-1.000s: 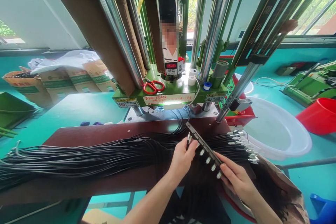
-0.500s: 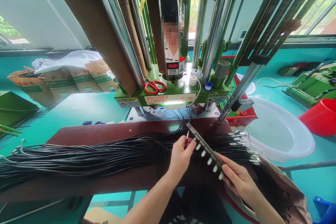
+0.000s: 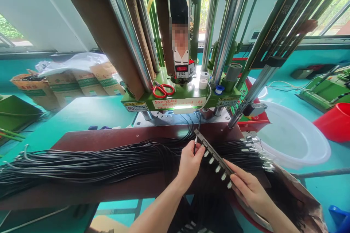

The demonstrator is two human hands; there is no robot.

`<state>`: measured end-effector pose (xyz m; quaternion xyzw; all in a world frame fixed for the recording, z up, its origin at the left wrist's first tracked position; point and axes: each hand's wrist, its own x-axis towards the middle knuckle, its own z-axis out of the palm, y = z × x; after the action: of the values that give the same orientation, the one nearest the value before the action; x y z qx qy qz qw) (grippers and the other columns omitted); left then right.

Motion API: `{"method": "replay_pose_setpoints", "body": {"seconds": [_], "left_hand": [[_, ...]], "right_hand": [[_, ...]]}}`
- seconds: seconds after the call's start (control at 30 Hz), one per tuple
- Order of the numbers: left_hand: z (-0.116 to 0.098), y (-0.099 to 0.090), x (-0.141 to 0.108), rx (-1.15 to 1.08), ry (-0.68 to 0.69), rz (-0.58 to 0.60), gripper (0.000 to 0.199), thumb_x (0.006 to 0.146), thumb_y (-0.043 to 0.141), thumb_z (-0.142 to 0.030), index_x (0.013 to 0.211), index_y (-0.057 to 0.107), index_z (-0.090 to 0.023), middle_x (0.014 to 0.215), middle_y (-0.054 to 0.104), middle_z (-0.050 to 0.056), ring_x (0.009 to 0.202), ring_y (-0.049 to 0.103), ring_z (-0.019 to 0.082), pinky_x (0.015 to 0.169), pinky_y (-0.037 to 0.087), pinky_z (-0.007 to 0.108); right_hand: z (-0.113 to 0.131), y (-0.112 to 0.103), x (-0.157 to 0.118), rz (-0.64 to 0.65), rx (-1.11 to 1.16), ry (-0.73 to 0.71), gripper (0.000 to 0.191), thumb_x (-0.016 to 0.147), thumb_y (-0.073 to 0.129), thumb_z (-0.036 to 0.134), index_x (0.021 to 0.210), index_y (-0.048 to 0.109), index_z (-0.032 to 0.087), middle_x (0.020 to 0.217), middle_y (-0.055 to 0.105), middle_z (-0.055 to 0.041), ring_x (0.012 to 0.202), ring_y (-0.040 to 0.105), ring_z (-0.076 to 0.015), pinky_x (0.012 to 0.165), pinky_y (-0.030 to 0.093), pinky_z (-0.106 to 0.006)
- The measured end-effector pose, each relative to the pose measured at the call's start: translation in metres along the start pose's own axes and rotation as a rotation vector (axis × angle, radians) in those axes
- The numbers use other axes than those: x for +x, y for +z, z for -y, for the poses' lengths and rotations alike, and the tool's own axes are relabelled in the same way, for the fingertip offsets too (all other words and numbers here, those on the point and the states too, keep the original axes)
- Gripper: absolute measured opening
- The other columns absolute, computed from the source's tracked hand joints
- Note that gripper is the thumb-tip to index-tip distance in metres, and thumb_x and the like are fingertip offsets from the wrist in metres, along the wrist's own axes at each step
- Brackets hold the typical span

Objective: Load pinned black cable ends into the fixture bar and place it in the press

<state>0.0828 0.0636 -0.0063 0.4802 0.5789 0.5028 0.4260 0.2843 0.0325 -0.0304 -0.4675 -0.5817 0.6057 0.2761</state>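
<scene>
Green press [image 3: 164,76] fills upper centre. A few black cables trail from its lower gap; can't see what sits inside.

Dark red surface [image 3: 87,136] across mid-frame carries a thick cable bundle [image 3: 95,162] that runs off the left edge. Right of centre, metal plugs [image 3: 253,149] lie in a loose heap. Plenty left to work through, by the look of it.

Slotted bar [image 3: 213,151] is the piece in work: held tilted, just right of centre, upper end toward the press. I'd call it mostly populated: at least five pale connectors [image 3: 218,169] jut from its lower edge. None seen jutting at the upper end, but a hand hides part of it.

Right hand [image 3: 247,185], lower right of centre: fingers grasping the bar's lower end. Left hand [image 3: 191,160], bottom centre: fingers pinching one cable end [image 3: 196,139], pale tip up, right by the bar's upper end. Can't tell if it touches; reads as not seated yet.

Containers: big white tub [image 3: 324,149] at right, contents unclear. Brown sacks [image 3: 65,87] at left; leftmost has dark stuff showing at its mouth, plastic sheet over the others. Crumpled brown paper [image 3: 308,204], lower right, has black strands against it; can't tell if it's a bag. Red bucket [image 3: 336,127], right edge: inside not readable. Red tray [image 3: 259,125] beside the press: small bits, too small to name.
</scene>
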Motion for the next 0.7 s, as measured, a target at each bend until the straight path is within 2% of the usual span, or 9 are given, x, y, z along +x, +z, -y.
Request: {"method": "replay_pose_setpoints", "body": {"seconds": [0.1,0.2,0.33,0.4,0.47,0.53,0.6,0.63,0.7], "left_hand": [[0.001,-0.001,0.001,-0.032,-0.016,0.046,0.026,0.077,0.051,-0.038,0.063,0.045,-0.018,0.052,0.038,-0.006,0.047,0.033,0.007,0.046,0.028,0.02],[-0.001,-0.006,0.003,-0.081,-0.029,0.101,0.035,0.082,0.04,-0.048,0.064,0.045,-0.018,0.059,0.04,-0.004,0.048,0.038,0.008,0.041,0.031,0.019],[-0.005,-0.017,0.004,-0.322,-0.092,0.124,0.039,0.08,0.042,-0.05,0.058,0.039,-0.018,0.067,0.043,-0.002,0.054,0.039,0.009,0.043,0.039,0.02],[-0.007,-0.022,0.003,-0.418,-0.121,0.156,0.041,0.081,0.043,-0.048,0.055,0.035,-0.018,0.064,0.044,-0.002,0.05,0.037,0.007,0.043,0.036,0.02],[-0.012,-0.03,0.001,-0.416,-0.131,0.188,0.043,0.082,0.044,-0.048,0.054,0.035,-0.016,0.061,0.045,-0.002,0.046,0.034,0.004,0.041,0.03,0.018],[-0.024,-0.041,0.001,-0.38,-0.158,0.24,0.042,0.081,0.045,-0.048,0.056,0.042,-0.015,0.06,0.046,-0.003,0.042,0.03,0.002,0.037,0.02,0.016],[-0.045,-0.055,0.004,-0.372,-0.173,0.287,0.039,0.081,0.046,-0.048,0.063,0.05,-0.014,0.06,0.049,-0.002,0.037,0.026,0.0,0.034,0.013,0.016],[-0.059,-0.061,0.007,-0.393,-0.151,0.278,0.037,0.081,0.046,-0.048,0.067,0.052,-0.014,0.061,0.051,-0.002,0.035,0.026,0.0,0.033,0.011,0.016],[-0.089,-0.07,0.014,-0.477,-0.024,0.172,0.032,0.081,0.047,-0.046,0.072,0.054,-0.016,0.064,0.054,-0.001,0.033,0.034,0.001,0.031,0.018,0.015]], "right_hand": [[-0.001,-0.001,-0.001,-0.024,0.047,0.009,0.053,0.086,0.044,0.047,0.131,0.04,0.02,0.051,0.034,0.0075,0.04,0.027,-0.0054,0.036,0.02,-0.018],[0.0,-0.001,-0.003,-0.083,0.106,0.028,0.054,0.085,0.046,0.048,0.13,0.042,0.018,0.05,0.037,0.0069,0.038,0.027,-0.0047,0.034,0.019,-0.018],[0.007,0.003,-0.005,-0.216,0.18,0.048,0.054,0.08,0.053,0.05,0.123,0.051,0.017,0.05,0.037,0.0065,0.038,0.027,-0.0039,0.033,0.018,-0.016],[0.01,0.005,-0.004,-0.275,0.246,0.056,0.053,0.077,0.057,0.05,0.12,0.054,0.018,0.05,0.037,0.0065,0.039,0.026,-0.0033,0.032,0.017,-0.014],[0.011,0.006,-0.004,-0.307,0.333,0.045,0.052,0.076,0.059,0.048,0.119,0.055,0.02,0.047,0.036,0.0078,0.037,0.025,-0.0024,0.031,0.017,-0.012],[0.009,0.004,-0.006,-0.371,0.414,0.032,0.05,0.075,0.062,0.046,0.119,0.055,0.022,0.046,0.037,0.0079,0.037,0.028,-0.0028,0.031,0.022,-0.012],[0.005,-0.001,-0.013,-0.496,0.476,0.022,0.051,0.071,0.066,0.045,0.117,0.056,0.025,0.052,0.047,0.0054,0.04,0.037,-0.0044,0.034,0.033,-0.013],[0.002,-0.005,-0.018,-0.568,0.495,0.022,0.052,0.069,0.068,0.046,0.116,0.056,0.027,0.059,0.053,0.0037,0.043,0.043,-0.0055,0.036,0.039,-0.014],[-0.006,-0.014,-0.032,-0.711,0.51,0.018,0.056,0.064,0.072,0.046,0.116,0.056,0.031,0.075,0.061,0.0018,0.052,0.051,-0.0078,0.044,0.048,-0.016]]}}
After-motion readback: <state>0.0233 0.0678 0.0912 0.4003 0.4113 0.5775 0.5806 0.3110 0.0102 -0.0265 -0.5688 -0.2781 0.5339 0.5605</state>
